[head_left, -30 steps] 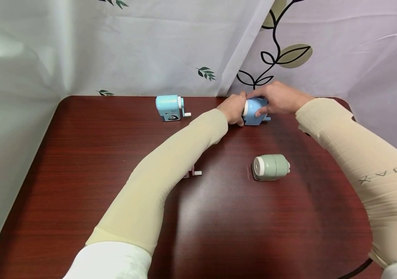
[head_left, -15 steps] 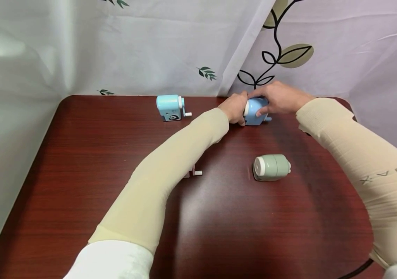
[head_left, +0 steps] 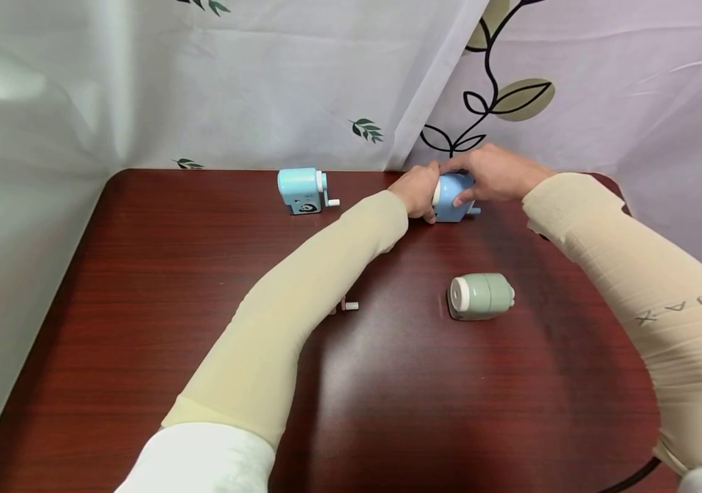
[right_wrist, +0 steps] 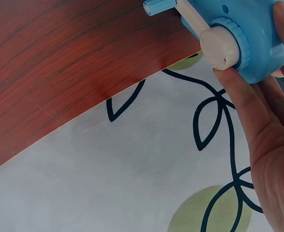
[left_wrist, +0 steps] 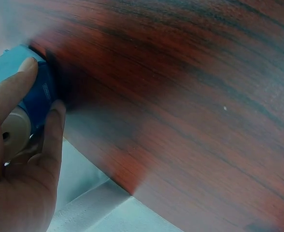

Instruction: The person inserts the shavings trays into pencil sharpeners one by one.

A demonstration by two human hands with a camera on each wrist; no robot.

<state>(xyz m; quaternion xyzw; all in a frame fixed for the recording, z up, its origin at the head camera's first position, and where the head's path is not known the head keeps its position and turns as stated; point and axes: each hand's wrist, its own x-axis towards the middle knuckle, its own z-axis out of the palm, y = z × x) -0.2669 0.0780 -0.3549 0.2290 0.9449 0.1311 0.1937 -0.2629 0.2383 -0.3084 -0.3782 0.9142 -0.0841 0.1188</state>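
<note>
At the back right of the table, both hands grip a blue crank pencil sharpener [head_left: 451, 197] that stands on the wood. My left hand [head_left: 417, 192] holds its left end, beside the pale round front; the left wrist view shows thumb and fingers around the blue body [left_wrist: 44, 83]. From the right, my right hand [head_left: 501, 172] holds the top and side, with the thumb on the near face. In the right wrist view the crank [right_wrist: 220, 47] points away from the palm, and a finger touches near its hub. Parts of the sharpener are hidden by fingers.
A light-blue sharpener [head_left: 298, 190] with a panda picture stands at the back middle. A green sharpener [head_left: 480, 296] sits nearer, right of centre. My left sleeve [head_left: 289, 294] covers most of a pinkish one, its white crank knob [head_left: 351, 306] showing. Patterned curtain [head_left: 252, 89] borders the table's back.
Both hands keep their hold on the blue sharpener at the same spot. The left forearm has shifted very slightly to the right.
</note>
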